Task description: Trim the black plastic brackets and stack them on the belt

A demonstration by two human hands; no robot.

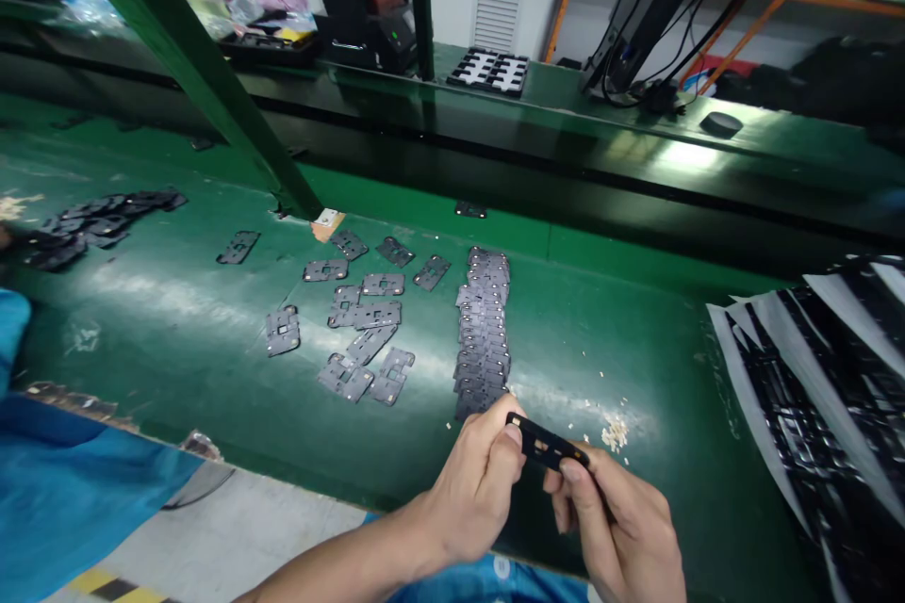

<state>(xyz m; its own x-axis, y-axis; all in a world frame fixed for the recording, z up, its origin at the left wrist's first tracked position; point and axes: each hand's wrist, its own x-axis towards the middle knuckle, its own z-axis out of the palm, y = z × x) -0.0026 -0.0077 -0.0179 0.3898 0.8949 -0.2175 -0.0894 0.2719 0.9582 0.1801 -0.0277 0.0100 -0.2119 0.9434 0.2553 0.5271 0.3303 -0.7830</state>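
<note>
A small black plastic plate (546, 444) with cut-outs is held between both hands near the front edge of the bench. My left hand (487, 471) pinches its left end between thumb and fingers. The right end is gripped by my right hand (615, 513), thumb on the upper face. Just beyond my left hand runs an overlapping column of similar black plates (484, 330). Further left, several loose plates (378, 313) lie scattered on the green bench (558, 320). To the right of the hands is a small heap of tiny pale pieces (615, 433).
A stack of black parts with white sheets (813, 396) fills the right side. Dark plates (106, 221) are piled at far left. A green post (205, 75) slants down to the bench. Behind the dark channel stands a tray (489, 72). Co-workers are at left and at the back.
</note>
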